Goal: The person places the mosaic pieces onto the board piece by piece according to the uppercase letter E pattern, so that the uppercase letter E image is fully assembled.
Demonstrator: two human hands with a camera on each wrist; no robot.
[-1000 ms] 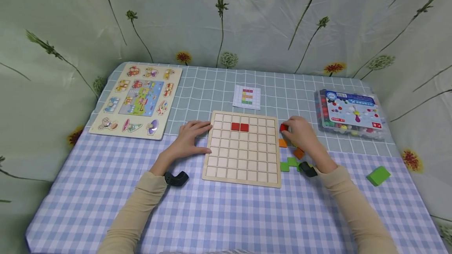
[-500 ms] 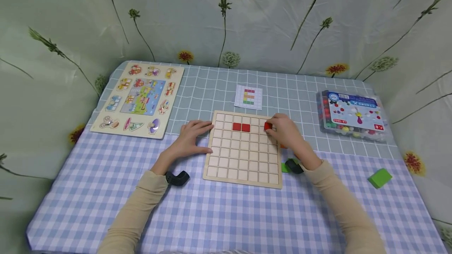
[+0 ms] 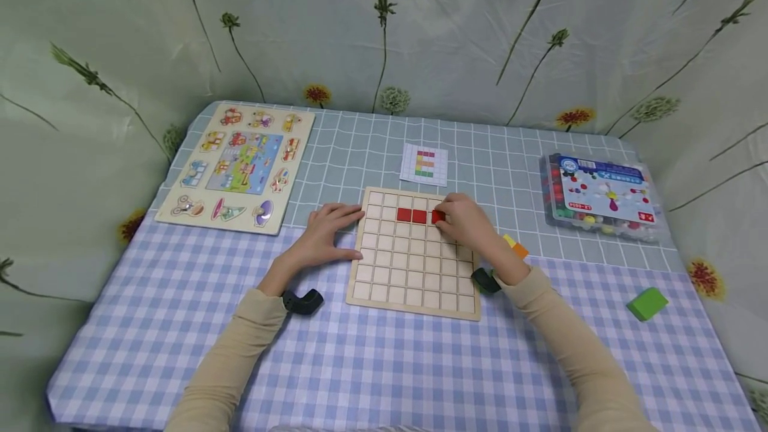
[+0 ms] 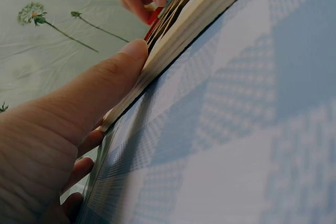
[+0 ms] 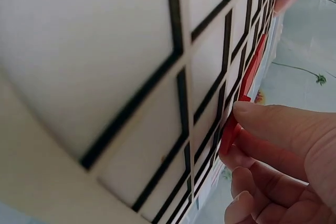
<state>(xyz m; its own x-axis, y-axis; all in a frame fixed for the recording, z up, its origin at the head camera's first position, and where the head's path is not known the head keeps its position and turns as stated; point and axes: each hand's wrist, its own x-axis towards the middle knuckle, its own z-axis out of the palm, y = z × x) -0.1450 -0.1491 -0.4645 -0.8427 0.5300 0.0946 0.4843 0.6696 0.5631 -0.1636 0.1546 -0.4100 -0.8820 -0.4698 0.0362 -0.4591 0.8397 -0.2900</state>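
A wooden grid board [image 3: 414,265] lies flat on the cloth. Two red square tiles [image 3: 412,216] sit side by side in its second row from the top. Between thumb and fingers my right hand [image 3: 471,224] pinches a third red tile [image 5: 231,129], held at the board just right of that pair. My left hand [image 3: 324,237] rests against the board's left edge, with thumb and fingers spread and straight. Above the board lies a paper card [image 3: 424,165] printed with a coloured block pattern. Partly hidden by my right wrist are yellow and orange tiles [image 3: 521,250].
At the back left lies a wooden picture puzzle [image 3: 294,182]. A clear plastic box of coloured beads [image 3: 606,195] stands at the back right. Nearer the right edge is a green block [image 3: 647,303]. Checked cloth [image 3: 384,372] covers the table's front.
My right hand has picked the red tile up from beside the board and carried it left, over the board, to the two red tiles. My left hand has stayed at the left edge.
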